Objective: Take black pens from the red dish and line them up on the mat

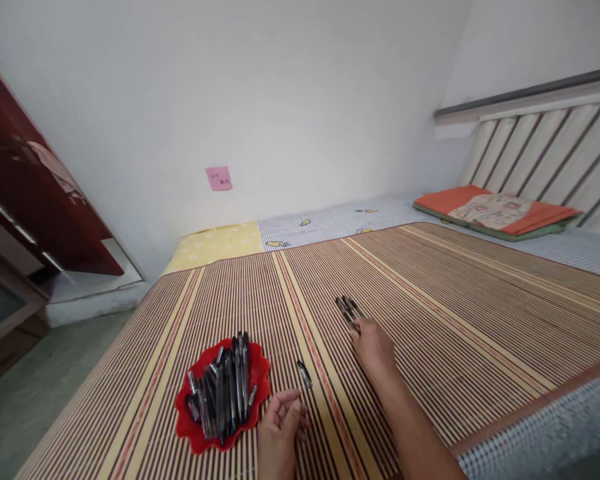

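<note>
My right hand (375, 347) is on the striped mat, its fingers closed at the near ends of a few black pens (347, 308) that lie side by side. Lower down, my left hand (282, 421) rests with loosely bent fingers and nothing visible in it. Just beyond its fingertips lies a small black and clear pen cap (305, 374), apart from the hand. To the left of that hand, a red scalloped plate (261, 363) holds several clear-barrelled pens (230, 383) with black parts, along with loose caps.
The striped bamboo mat (250, 300) covers a bed. Folded orange and floral cloth (495, 207) lies at the back right, beside a white slatted headboard (545, 147). A pink note (219, 179) sticks to the wall. A dark red door (40, 173) stands at the left.
</note>
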Action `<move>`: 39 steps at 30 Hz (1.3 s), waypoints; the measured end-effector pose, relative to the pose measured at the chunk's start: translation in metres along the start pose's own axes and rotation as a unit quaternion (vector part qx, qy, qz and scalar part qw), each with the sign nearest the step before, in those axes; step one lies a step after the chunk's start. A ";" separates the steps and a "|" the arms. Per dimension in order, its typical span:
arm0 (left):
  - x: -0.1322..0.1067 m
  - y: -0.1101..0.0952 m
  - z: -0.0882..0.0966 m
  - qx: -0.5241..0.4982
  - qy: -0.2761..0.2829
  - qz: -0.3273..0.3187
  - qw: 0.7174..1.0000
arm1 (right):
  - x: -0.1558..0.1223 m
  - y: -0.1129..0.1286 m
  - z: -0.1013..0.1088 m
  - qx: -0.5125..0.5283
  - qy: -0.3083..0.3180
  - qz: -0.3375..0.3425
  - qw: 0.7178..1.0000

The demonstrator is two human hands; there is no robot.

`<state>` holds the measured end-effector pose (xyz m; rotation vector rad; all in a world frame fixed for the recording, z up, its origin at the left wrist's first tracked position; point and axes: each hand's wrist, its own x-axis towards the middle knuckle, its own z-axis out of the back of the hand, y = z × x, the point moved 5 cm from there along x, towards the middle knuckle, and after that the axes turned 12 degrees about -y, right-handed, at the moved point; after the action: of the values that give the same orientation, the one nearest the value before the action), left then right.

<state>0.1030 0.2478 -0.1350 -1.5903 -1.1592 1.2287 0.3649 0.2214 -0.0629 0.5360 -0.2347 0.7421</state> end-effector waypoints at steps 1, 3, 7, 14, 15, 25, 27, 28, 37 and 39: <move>-0.001 -0.002 -0.001 0.000 -0.002 -0.001 1.000 | 0.001 0.001 -0.001 -0.007 0.000 0.004 1.000; -0.004 -0.006 -0.003 -0.002 -0.014 -0.006 1.000 | 0.003 0.003 -0.003 -0.017 -0.001 0.011 1.000; -0.008 -0.012 -0.006 -0.012 -0.044 -0.020 0.999 | 0.004 0.004 -0.008 -0.025 0.002 0.014 1.000; -0.008 -0.013 -0.006 -0.008 -0.045 -0.020 0.999 | 0.004 0.004 -0.012 -0.039 0.002 0.016 0.999; -0.008 -0.012 -0.006 -0.006 -0.043 -0.020 0.999 | 0.005 0.004 -0.013 -0.040 0.001 0.016 0.999; -0.006 -0.007 -0.004 -0.016 -0.040 -0.009 0.999 | 0.004 0.003 -0.013 -0.056 -0.010 0.011 0.998; -0.006 -0.008 -0.004 -0.015 -0.041 -0.011 0.999 | 0.004 0.002 -0.012 -0.056 -0.007 0.003 0.998; -0.006 -0.008 -0.004 -0.013 -0.041 -0.013 0.999 | 0.004 0.001 -0.012 -0.054 -0.006 -0.001 0.999; 0.000 -0.001 -0.002 -0.002 -0.010 -0.005 1.000 | -0.002 0.011 0.003 0.062 -0.014 -0.003 0.998; 0.002 0.000 -0.001 0.010 0.007 -0.011 1.000 | -0.014 0.027 0.000 0.163 0.038 0.017 0.986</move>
<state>0.1041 0.2492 -0.1354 -1.5658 -1.1491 1.2094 0.3360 0.2293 -0.0578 0.8127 -0.0504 0.8386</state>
